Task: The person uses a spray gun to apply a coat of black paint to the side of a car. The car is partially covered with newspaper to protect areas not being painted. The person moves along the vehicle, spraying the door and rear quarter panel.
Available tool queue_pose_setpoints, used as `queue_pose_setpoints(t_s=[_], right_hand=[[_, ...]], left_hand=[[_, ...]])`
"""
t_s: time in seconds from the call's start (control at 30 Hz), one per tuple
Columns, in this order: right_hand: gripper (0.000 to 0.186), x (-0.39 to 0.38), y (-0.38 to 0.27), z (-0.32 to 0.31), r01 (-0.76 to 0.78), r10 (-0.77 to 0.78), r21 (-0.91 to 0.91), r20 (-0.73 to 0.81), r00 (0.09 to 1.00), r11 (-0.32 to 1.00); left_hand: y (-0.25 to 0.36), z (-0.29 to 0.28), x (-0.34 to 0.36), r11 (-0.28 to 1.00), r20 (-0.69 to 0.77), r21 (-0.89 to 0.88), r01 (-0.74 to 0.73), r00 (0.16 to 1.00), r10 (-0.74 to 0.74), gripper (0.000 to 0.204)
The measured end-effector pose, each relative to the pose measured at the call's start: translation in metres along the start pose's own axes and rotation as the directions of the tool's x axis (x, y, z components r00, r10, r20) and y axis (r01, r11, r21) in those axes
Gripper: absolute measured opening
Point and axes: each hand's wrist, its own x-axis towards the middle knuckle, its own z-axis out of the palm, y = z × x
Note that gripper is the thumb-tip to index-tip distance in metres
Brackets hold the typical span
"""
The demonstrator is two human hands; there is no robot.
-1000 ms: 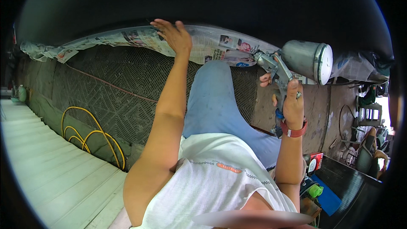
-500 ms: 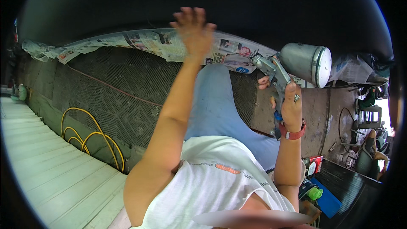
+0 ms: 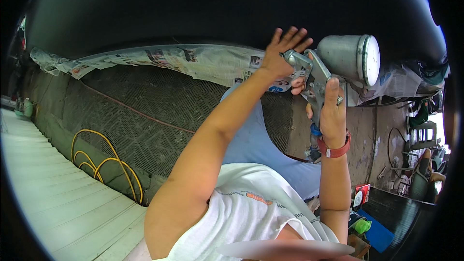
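Note:
In my right hand [image 3: 333,118] is a metal spray gun [image 3: 316,75], its handle wrapped by my fingers. A silver paint cup [image 3: 340,58] with a pale lid is fixed to the gun and lies sideways to the right. My left hand [image 3: 280,58] is stretched out with fingers spread, beside the gun's nozzle and over the lower part of a large black panel [image 3: 193,9]. Whether that palm touches the panel I cannot tell. Newspaper masking [image 3: 208,63] runs along the panel's lower edge, partly hidden by my left wrist.
A dark textured mat [image 3: 140,101] covers the floor under the panel. Coiled yellow hose [image 3: 111,152] lies by white slatted sheeting [image 3: 58,179] at left; a thin reddish hose [image 3: 130,105] crosses the mat. A blue board [image 3: 379,229] is at lower right, and another person [image 3: 421,179] sits farther right.
My left hand has swept right across the panel, from above the middle of the newspaper to beside the spray gun. The gun sits slightly higher in view, still in my right hand.

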Motion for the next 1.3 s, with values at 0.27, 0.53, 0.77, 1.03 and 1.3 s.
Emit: queue_pose_setpoints(t_s=[0.27, 0.53, 0.77, 1.03, 1.3], right_hand=[[0.080, 0.006, -0.033, 0.004, 0.031, -0.030, 0.090, -0.015, 0.999, 0.995], [0.081, 0.022, -0.058, 0.013, 0.071, -0.069, 0.116, -0.022, 0.997, 0.991], [0.085, 0.034, -0.091, 0.016, 0.134, -0.140, 0.201, 0.014, 0.990, 0.970], [0.084, 0.036, -0.105, 0.019, 0.156, -0.154, 0.230, -0.028, 0.988, 0.960], [0.086, 0.038, -0.138, 0.023, 0.182, -0.182, 0.214, -0.019, 0.983, 0.960]], left_hand=[[-0.210, -0.107, -0.022, 0.719, -0.537, -0.117, 0.685, 0.566, -0.626, 0.084], [-0.061, -0.072, 0.082, 0.972, -0.244, 0.197, 0.126, 0.967, -0.076, 0.092], [-0.191, -0.161, 0.065, 0.915, -0.520, 0.324, 0.240, 0.854, -0.040, 0.080], [-0.117, -0.183, 0.150, 0.935, -0.560, 0.225, 0.275, 0.821, -0.107, 0.098], [-0.132, -0.262, 0.168, 0.894, -0.448, 0.446, 0.046, 0.876, 0.179, 0.077]])
